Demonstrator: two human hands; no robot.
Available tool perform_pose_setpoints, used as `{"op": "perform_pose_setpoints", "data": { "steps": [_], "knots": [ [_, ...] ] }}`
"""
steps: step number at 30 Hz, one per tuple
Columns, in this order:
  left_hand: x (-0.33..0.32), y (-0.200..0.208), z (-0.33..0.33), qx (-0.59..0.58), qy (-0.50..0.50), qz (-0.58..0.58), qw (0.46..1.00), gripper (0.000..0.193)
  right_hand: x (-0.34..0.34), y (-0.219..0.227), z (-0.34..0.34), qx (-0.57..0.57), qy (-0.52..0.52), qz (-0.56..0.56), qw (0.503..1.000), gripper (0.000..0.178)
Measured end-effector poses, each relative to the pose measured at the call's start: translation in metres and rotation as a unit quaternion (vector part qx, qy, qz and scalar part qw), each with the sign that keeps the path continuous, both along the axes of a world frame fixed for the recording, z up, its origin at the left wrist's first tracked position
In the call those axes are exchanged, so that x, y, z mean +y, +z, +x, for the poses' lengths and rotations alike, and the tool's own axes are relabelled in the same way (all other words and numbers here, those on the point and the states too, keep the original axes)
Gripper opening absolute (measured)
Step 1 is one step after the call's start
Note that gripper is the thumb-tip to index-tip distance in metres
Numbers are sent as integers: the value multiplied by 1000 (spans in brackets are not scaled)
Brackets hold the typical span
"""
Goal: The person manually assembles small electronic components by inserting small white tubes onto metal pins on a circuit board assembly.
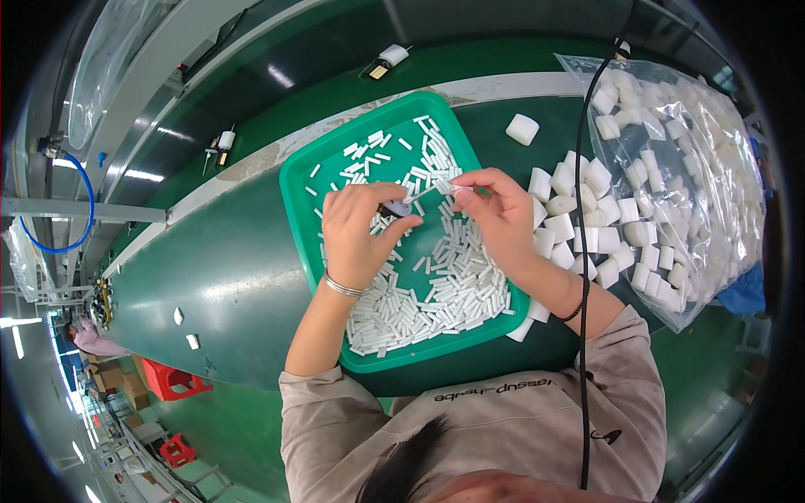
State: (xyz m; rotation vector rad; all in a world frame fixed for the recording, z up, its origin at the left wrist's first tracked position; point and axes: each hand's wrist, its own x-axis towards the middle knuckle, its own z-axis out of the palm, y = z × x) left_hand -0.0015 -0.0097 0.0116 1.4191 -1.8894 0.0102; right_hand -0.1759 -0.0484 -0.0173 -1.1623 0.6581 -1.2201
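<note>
My left hand [354, 228] is closed on a small dark round part [396, 209], pinched between thumb and fingers. A thin pale rod [426, 194] points from that part toward the other hand. My right hand [503, 225] pinches at the rod's far end, and a small white bit shows by its fingertips; its exact kind is too small to make out. Both hands hover over a green plastic tray [295, 210]. Many short white cylinders [436, 306] lie loose in it, heaped thickest along the near side.
Thick white cylindrical pieces [597, 239] spill from a clear plastic bag [696, 193] to the right. One white piece [521, 129] lies apart beyond the tray. A black cable [584, 335] hangs down at the right. Two small white pieces [193, 341] lie on the green table [226, 260].
</note>
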Motion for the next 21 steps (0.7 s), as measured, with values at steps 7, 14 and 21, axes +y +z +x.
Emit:
{"op": "perform_pose_setpoints", "data": {
  "steps": [7,14,21],
  "knots": [
    [1,1,1,-1,-28,-19,999,33,0,0,1,16,-3,7,1000,12],
    [0,2,0,-34,-39,-24,998,35,-1,-1,0,16,-10,25,1000,11],
    [0,2,-1,-38,-32,-18,999,33,-1,-1,0,11,-11,23,1000,11]
  ]
}}
